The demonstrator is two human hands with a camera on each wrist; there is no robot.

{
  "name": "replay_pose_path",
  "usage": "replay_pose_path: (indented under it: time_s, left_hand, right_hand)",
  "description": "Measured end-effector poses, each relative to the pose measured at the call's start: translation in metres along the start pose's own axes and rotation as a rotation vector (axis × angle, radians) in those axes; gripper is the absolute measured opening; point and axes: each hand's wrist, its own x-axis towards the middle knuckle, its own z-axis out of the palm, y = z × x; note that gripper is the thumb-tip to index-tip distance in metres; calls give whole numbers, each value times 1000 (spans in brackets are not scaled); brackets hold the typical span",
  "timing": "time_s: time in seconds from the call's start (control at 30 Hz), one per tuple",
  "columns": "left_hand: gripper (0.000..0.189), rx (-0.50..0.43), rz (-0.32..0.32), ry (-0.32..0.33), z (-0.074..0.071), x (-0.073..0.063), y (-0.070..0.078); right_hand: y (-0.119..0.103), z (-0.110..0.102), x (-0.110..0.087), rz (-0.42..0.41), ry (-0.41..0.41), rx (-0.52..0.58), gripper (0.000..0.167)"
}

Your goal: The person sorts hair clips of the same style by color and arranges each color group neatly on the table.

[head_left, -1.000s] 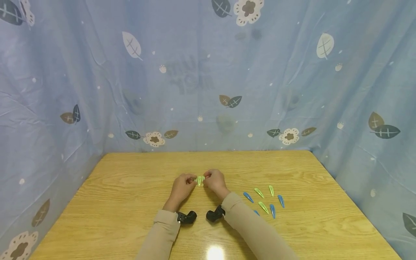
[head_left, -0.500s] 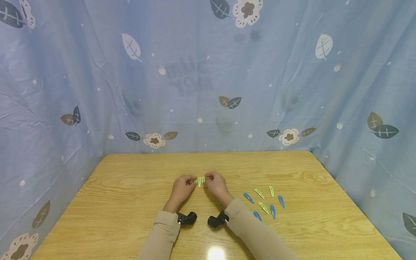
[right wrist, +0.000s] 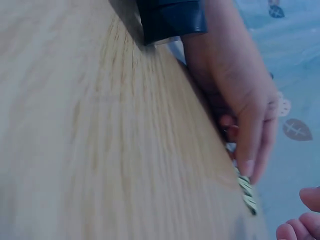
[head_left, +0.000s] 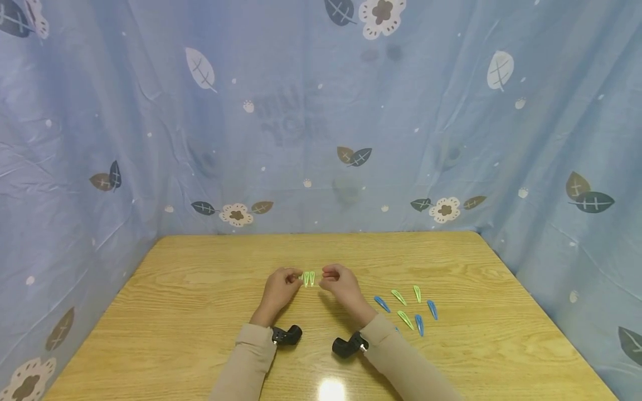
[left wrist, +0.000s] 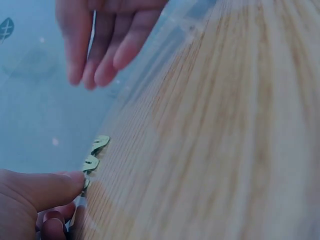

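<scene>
A short row of green hair clips stands side by side near the middle of the table; two of them, a middle clip (head_left: pixel 306 279) and a right-hand clip (head_left: pixel 312 278), show plainly. At the row's left end my left hand (head_left: pixel 281 289) pinches a further green hair clip (left wrist: pixel 86 184) between thumb and fingers, which mostly hide it. My right hand (head_left: pixel 342 283) hovers just right of the row, apart from the clips and holding nothing. In the left wrist view its fingers (left wrist: pixel 102 55) point down, fairly straight.
Loose hair clips lie to the right, by the right forearm: several blue ones, such as a blue clip (head_left: pixel 419 325), and three green ones, such as a green clip (head_left: pixel 399 297). The wooden table (head_left: pixel 200 345) meets a patterned blue curtain (head_left: pixel 301 189) at the back and sides.
My right hand has let go of the row's right end and drawn back to the right, its fingers parting. The left hand has stayed at the left end.
</scene>
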Motion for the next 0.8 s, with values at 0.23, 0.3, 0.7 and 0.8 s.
replay_pose_path:
  time_s: [0.23,0.3,0.7,0.8]
  left_hand:
    - [19,5,0,12,-2,-2,1]
    - [19,2,3,14,-3,-1,2]
    - [19,-12,5,12,2,-3,-1]
    - [19,-9,7,13,4,-4,-1]
  right_hand:
    - [-7,-25,-10,-58,4,20,34]
    - [-8,-33,-12,-59,16,23,34]
    - [-6,-102,-46,-95,36,72,41]
    - [5,-119,-51,-146,49,54,42]
